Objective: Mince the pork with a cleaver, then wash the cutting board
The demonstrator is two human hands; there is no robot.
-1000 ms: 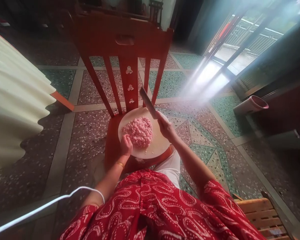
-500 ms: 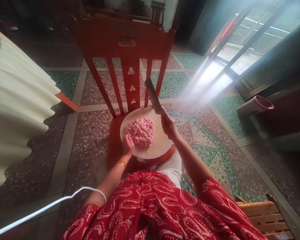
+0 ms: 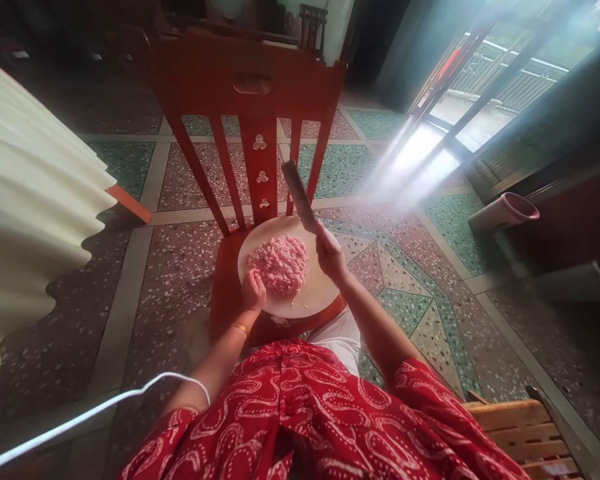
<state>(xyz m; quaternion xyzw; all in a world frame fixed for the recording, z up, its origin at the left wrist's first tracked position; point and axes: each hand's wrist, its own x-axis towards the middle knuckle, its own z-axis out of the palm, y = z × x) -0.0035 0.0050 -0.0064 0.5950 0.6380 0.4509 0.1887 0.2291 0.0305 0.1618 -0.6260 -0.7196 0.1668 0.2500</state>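
Observation:
In my right hand [image 3: 331, 252] is a cleaver [image 3: 299, 195], gripped by its handle and raised over the right side of a round cutting board [image 3: 320, 287]. The blade points up and away from me, apart from the food. A flat mound of pink minced meat [image 3: 280, 263] lies on the board. My left hand [image 3: 254, 289] rests at the board's near left edge, its curled fingers beside the mince; whether they pinch anything is hidden. Under the board is the seat of a red wooden chair [image 3: 224, 267].
The chair's slatted back [image 3: 200, 73] rises behind the board. A pale draped cloth [image 3: 35, 200] hangs at left, and a white cable [image 3: 90, 410] crosses my left arm. At right are a bin [image 3: 503, 215] and a slatted wooden seat [image 3: 525, 427]. Light enters through a doorway [image 3: 480, 113].
The cleaver and my right hand have shifted slightly left, closer to the mince. My left hand keeps its place by the board's edge. The whole view has moved a little.

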